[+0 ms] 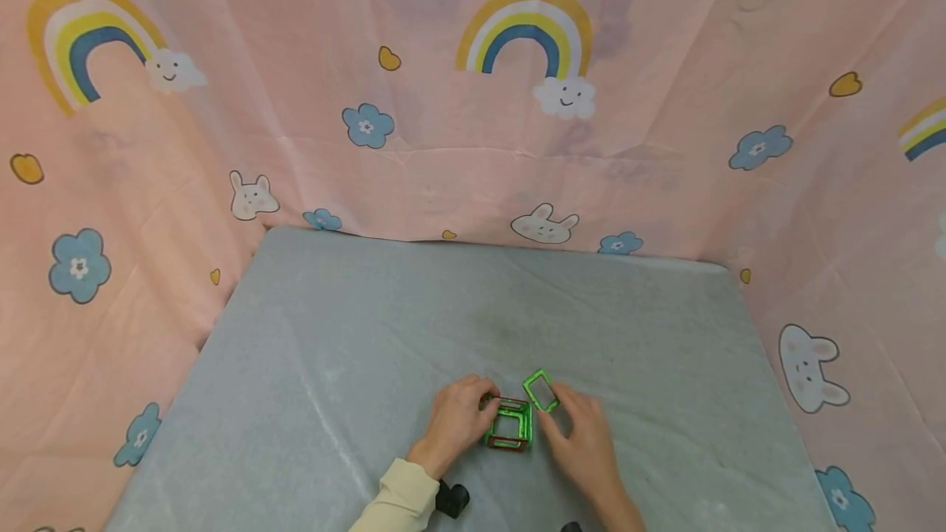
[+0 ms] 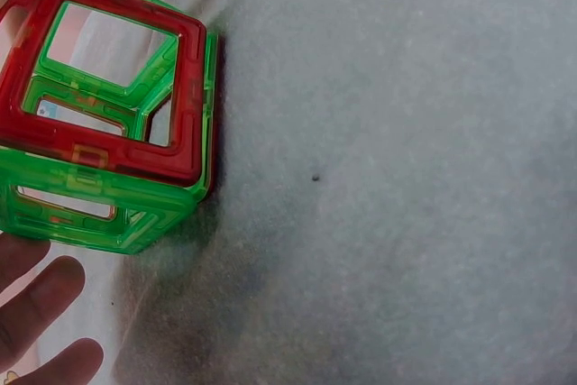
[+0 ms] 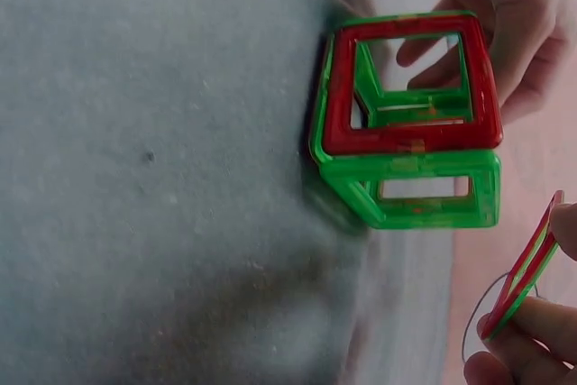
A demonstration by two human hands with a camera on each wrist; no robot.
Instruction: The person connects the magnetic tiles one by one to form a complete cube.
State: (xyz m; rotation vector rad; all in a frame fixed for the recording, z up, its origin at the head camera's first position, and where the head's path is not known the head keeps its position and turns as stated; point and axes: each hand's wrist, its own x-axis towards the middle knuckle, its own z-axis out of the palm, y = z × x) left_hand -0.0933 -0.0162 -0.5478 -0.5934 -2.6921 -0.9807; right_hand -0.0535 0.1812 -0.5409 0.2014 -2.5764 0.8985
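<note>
A box of magnetic building tiles (image 1: 525,427), made of red and green open frames, stands on the grey cloth. My left hand (image 1: 456,424) holds its left side, thumb and forefinger at the upper left corner. In the right wrist view, the box (image 3: 410,140) shows a red face and a green side, with left fingers (image 3: 437,74) visible through and behind it. My right hand (image 1: 586,443) pinches a loose magnetic tile (image 1: 534,399) by its edge, just right of the box. Seen edge-on, that tile (image 3: 525,268) is red on one side and green on the other.
The grey cloth-covered table (image 1: 355,327) reaches back to a pink curtain (image 1: 443,179) printed with rainbows, flowers and rabbits. This curtain also hangs along both sides. A black device (image 1: 452,499) sits at the left wrist, beside the cream sleeve (image 1: 402,495).
</note>
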